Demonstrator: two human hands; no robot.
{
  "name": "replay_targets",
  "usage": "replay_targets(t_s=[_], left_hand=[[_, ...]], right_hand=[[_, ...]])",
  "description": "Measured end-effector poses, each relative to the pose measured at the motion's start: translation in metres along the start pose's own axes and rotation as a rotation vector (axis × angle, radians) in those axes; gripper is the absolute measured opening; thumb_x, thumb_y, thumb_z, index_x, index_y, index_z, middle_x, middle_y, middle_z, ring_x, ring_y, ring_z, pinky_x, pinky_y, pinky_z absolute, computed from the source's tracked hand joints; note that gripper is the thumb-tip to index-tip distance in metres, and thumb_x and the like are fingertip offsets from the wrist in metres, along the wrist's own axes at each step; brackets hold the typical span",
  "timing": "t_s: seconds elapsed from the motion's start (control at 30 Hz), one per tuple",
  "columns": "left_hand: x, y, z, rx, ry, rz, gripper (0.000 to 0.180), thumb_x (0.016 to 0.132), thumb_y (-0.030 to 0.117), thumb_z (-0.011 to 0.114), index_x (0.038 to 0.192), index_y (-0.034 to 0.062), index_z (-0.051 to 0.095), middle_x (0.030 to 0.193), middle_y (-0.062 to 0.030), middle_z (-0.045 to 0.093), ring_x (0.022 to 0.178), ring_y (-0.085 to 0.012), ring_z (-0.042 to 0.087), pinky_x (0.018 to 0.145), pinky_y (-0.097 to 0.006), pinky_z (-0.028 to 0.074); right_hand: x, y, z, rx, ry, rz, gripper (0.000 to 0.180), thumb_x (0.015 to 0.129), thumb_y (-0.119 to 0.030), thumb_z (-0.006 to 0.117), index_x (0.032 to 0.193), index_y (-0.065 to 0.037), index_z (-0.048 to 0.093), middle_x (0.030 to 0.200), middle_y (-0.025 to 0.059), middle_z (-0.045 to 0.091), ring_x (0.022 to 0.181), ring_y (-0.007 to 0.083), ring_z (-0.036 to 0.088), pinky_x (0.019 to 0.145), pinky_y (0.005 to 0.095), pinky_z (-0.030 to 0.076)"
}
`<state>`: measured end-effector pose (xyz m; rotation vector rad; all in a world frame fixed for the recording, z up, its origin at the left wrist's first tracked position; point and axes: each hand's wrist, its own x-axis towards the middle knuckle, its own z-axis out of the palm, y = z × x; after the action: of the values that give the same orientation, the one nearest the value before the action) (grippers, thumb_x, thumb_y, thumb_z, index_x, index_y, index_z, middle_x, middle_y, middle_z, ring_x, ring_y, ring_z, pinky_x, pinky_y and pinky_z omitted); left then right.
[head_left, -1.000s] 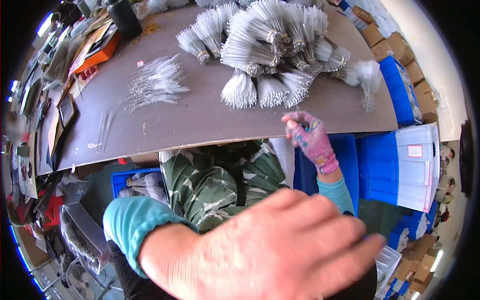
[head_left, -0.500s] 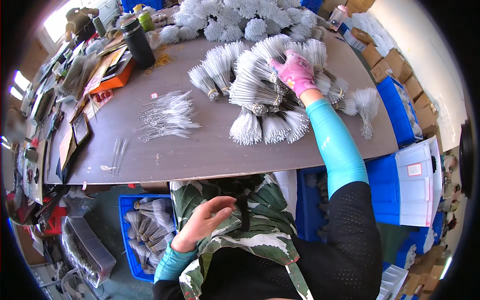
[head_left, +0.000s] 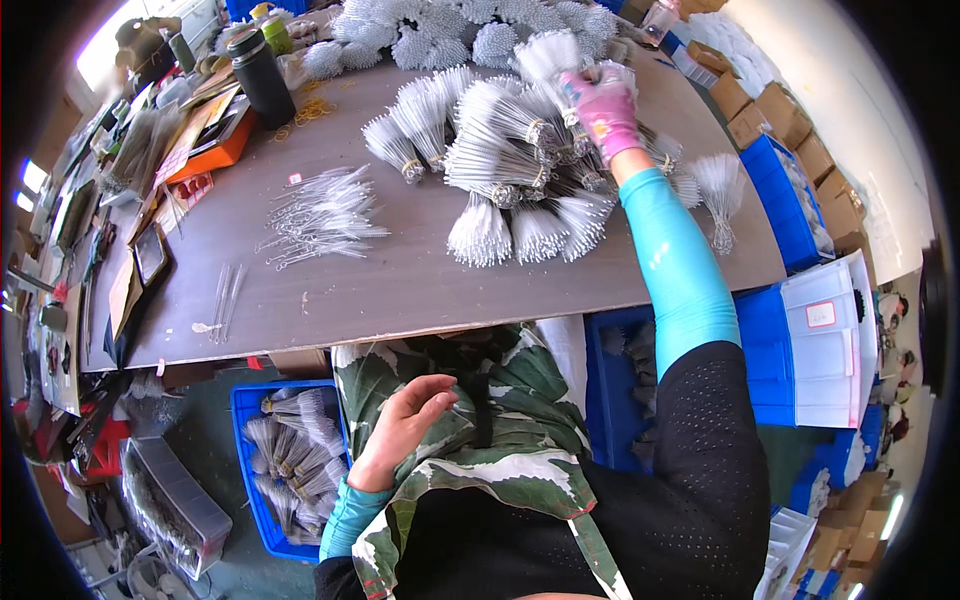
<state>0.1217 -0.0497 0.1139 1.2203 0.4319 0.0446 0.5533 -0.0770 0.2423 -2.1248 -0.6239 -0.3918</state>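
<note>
My right hand [head_left: 605,118], in a pink patterned glove, reaches to the far side of a heap of brush bundles on the table. Its fingers are closed round a bundle of thin wire brushes [head_left: 548,58] with white bristles, raised at the back of the heap. Under and beside it lie more tied brush bundles [head_left: 490,160], their looped wire ends gathered together. My left hand [head_left: 408,425] is bare and holds nothing, thumb apart from the loosely bent fingers, over the camouflage apron [head_left: 530,485] at my lap.
Loose brushes [head_left: 325,218] lie left of the heap on the brown table [head_left: 400,290]. Large brush bundles [head_left: 430,40] line the back. A black bottle [head_left: 262,80] stands at the far left. Blue bins [head_left: 240,440] flank me; one on the left holds bundles.
My right hand has lifted a brush bundle off the heap and moved slightly away from me. The whole view has shifted a little; my left hand keeps its pose.
</note>
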Motion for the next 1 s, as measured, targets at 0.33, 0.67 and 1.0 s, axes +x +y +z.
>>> replay_targets(t_s=[0.33,0.67,1.0], left_hand=[[0.023,-0.004,0.005,-0.164,-0.129,-0.111,0.034,0.093,0.016,0.049,0.122,-0.0018,0.048,0.103,-0.01,0.061,0.094,-0.0139,0.056,0.087,-0.028,0.044],[0.048,-0.018,0.026,-0.193,-0.068,-0.059,0.041,0.084,0.014,0.063,0.119,-0.0009,0.047,0.101,-0.0041,0.058,0.093,-0.011,0.054,0.085,-0.026,0.044],[0.032,-0.04,0.012,-0.476,-0.15,-0.057,0.036,0.087,0.018,0.057,0.117,0.0005,0.045,0.08,-0.0011,0.05,0.075,-0.0092,0.046,0.075,-0.023,0.04]], right_hand=[[-0.196,-0.016,-0.067,1.009,-0.742,0.717,0.028,0.079,-0.024,0.065,0.1,-0.005,0.062,0.083,0.0027,0.063,0.068,0.0101,0.062,0.055,0.0226,0.051],[-0.302,-0.007,-0.001,0.792,-0.769,0.54,0.032,0.079,-0.017,0.068,0.103,0.001,0.057,0.087,0.0049,0.063,0.073,0.0115,0.059,0.062,0.025,0.046],[-0.247,-0.022,0.026,0.608,-0.636,-0.012,0.025,0.085,-0.023,0.063,0.093,0.0,0.062,0.079,0.0049,0.063,0.07,0.0091,0.058,0.064,0.0231,0.048]])
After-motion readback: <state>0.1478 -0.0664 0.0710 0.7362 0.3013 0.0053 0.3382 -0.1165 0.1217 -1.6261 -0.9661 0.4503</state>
